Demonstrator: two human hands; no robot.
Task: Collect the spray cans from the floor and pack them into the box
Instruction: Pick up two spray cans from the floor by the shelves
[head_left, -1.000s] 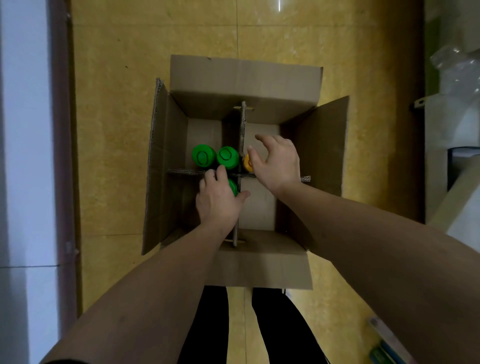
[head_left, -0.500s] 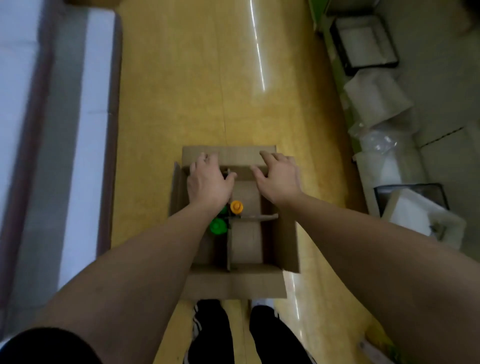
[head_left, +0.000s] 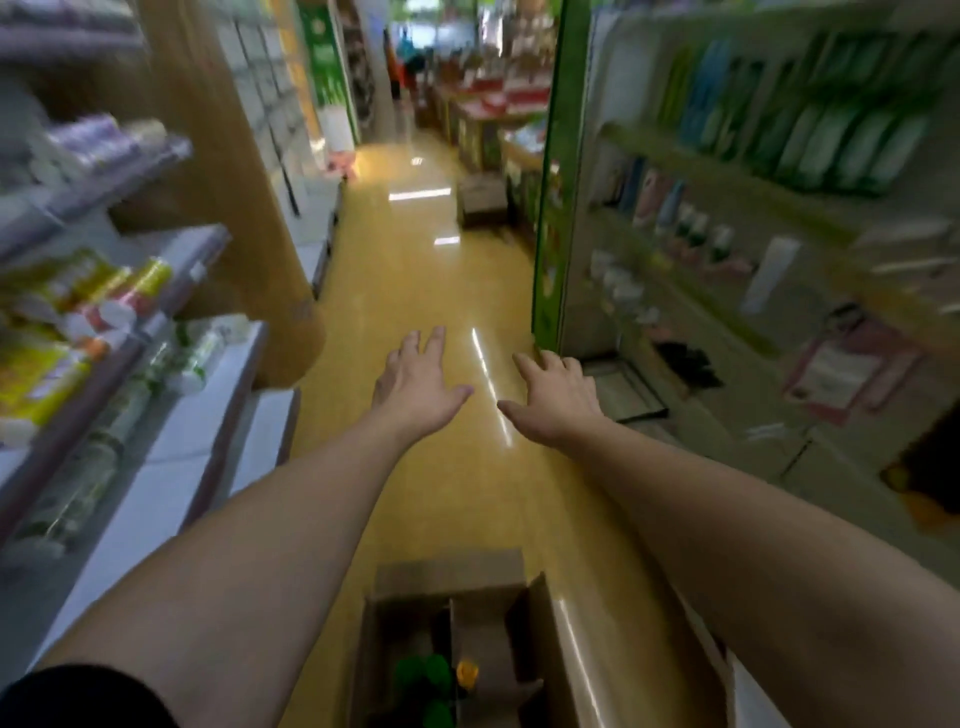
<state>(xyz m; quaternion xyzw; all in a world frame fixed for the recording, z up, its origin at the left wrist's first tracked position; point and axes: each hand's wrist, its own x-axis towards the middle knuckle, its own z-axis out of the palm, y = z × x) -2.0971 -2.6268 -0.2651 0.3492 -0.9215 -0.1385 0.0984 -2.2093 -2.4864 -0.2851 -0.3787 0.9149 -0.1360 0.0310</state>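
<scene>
Head view, blurred. Both bare arms stretch forward along a shop aisle. The left hand and right hand are palm down with fingers spread, holding nothing, apart from each other above the yellow floor. The open cardboard box stands on the floor at 6 o'clock from the hands, at the bottom edge of the frame. Inside it are green-capped spray cans, with one orange-capped spray can just beside them at 3 o'clock. Stocked shelves line the aisle at 9 o'clock and 3 o'clock.
</scene>
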